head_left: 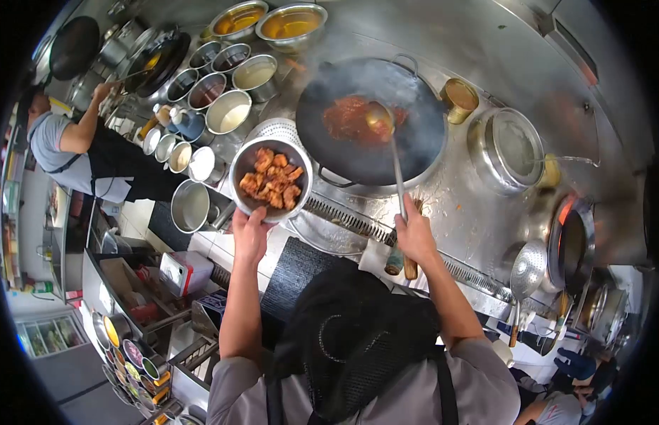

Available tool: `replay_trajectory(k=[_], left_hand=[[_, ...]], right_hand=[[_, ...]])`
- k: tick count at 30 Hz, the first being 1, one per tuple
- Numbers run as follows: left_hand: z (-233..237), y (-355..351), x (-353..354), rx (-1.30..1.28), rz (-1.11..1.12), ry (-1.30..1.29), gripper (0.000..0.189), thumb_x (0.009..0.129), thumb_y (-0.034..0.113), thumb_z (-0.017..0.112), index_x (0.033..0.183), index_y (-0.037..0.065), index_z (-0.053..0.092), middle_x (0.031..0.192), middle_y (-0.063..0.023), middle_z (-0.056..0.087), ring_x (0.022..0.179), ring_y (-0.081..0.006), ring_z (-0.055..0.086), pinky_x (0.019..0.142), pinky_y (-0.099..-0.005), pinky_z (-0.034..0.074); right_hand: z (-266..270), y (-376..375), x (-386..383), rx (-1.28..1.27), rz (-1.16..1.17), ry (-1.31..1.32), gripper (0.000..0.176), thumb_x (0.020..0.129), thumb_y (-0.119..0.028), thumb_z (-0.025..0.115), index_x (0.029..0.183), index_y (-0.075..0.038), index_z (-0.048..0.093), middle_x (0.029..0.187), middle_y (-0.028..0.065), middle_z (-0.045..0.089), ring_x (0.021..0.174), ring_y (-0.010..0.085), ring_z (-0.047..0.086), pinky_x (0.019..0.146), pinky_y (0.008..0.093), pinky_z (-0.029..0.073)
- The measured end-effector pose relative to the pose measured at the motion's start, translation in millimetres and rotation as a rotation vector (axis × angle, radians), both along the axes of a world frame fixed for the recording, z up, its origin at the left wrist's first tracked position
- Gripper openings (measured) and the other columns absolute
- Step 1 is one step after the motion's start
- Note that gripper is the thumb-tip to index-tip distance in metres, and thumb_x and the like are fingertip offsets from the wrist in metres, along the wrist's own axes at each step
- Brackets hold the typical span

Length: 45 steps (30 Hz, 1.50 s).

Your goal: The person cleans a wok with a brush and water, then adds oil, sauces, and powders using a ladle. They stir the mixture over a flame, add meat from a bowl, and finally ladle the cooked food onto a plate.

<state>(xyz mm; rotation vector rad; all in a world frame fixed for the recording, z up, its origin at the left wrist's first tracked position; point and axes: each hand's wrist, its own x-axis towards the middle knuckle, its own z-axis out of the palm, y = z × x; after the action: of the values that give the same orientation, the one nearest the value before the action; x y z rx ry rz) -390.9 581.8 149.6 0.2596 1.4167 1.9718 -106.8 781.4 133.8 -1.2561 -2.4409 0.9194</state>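
Note:
My left hand (250, 237) grips the near rim of a metal bowl (298, 157), its thumb over the edge. Browned fried chunks (262, 185) lie in that bowl, which is beside the left edge of a large black wok (407, 159). Closed around the long handle of a ladle (397, 166) is my right hand (416, 235). The ladle's bowl rests in red sauce (347, 122) in the wok, and steam rises there. Under the metal bowl, a perforated strainer (276, 129) is partly hidden.
Several metal pots of sauces (230, 113) crowd the left counter, with two basins (293, 27) behind. A tin can (460, 98) and a lidded pot (513, 145) stand right of the wok. A skimmer (529, 269) lies lower right. Another person (75, 142) works at far left.

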Motion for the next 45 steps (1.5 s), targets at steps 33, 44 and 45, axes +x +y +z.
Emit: replay_trajectory(k=[33,44,45], left_hand=[[-28.1,275.5,-53.7,-0.295,0.133,1.519,0.023,0.067,-0.009,0.058,0.087,0.0,0.053,0.121,-0.0217,0.05,0.107,-0.0425,0.055,0.088,-0.0445,0.049],[-53.3,180.9,-97.9,-0.537,0.208,0.934,0.021,0.077,-0.006,0.054,0.099,-0.005,0.052,0.098,-0.0197,0.061,0.081,-0.0404,0.059,0.074,-0.0468,0.05],[-46.0,149.9,-101.9,-0.34,0.244,0.587,0.021,0.08,-0.004,0.053,0.101,-0.004,0.053,0.099,-0.0179,0.062,0.078,-0.0345,0.061,0.07,-0.0435,0.054]], right_hand=[[31.8,58.2,130.7,0.331,-0.017,-0.406,0.066,0.078,0.005,0.055,0.137,-0.025,0.053,0.086,0.0133,0.057,0.073,0.0347,0.064,0.067,0.0461,0.054],[-2.0,78.5,44.2,0.262,-0.036,-0.042,0.059,0.082,0.0,0.058,0.138,-0.017,0.052,0.101,0.0206,0.064,0.092,0.0403,0.063,0.08,0.0463,0.052],[-14.4,85.3,32.8,0.291,-0.024,0.021,0.057,0.083,-0.001,0.059,0.138,-0.012,0.051,0.109,0.0218,0.065,0.099,0.0387,0.064,0.084,0.0436,0.051]])
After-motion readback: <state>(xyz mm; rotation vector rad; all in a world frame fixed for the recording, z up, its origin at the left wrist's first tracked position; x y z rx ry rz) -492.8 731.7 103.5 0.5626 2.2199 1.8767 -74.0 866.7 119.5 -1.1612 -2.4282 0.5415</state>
